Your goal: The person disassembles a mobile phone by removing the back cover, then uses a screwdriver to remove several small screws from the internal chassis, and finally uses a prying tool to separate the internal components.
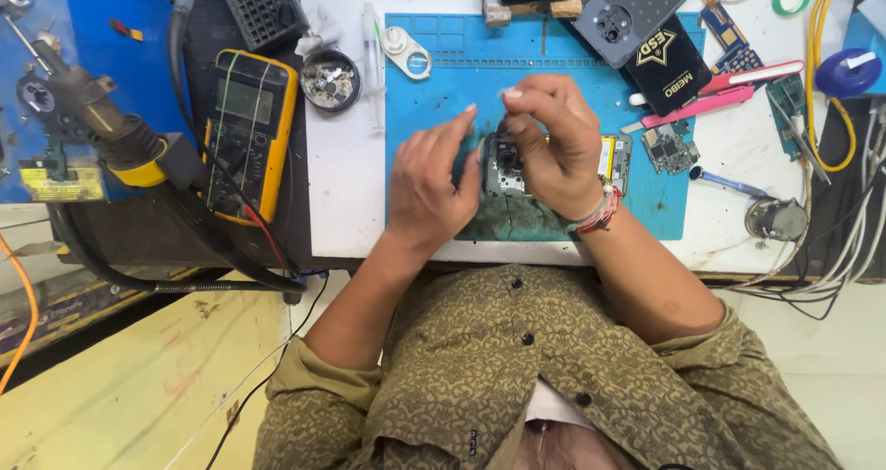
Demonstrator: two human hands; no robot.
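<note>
Your left hand steadies the opened phone at the middle of the blue mat; your right hand pinches something small above it, perhaps a screw. The white bench carries a yellow meter at nine o'clock and a grey phone cover at one o'clock.

yellow multimeter's grey screen, black pouch
</note>
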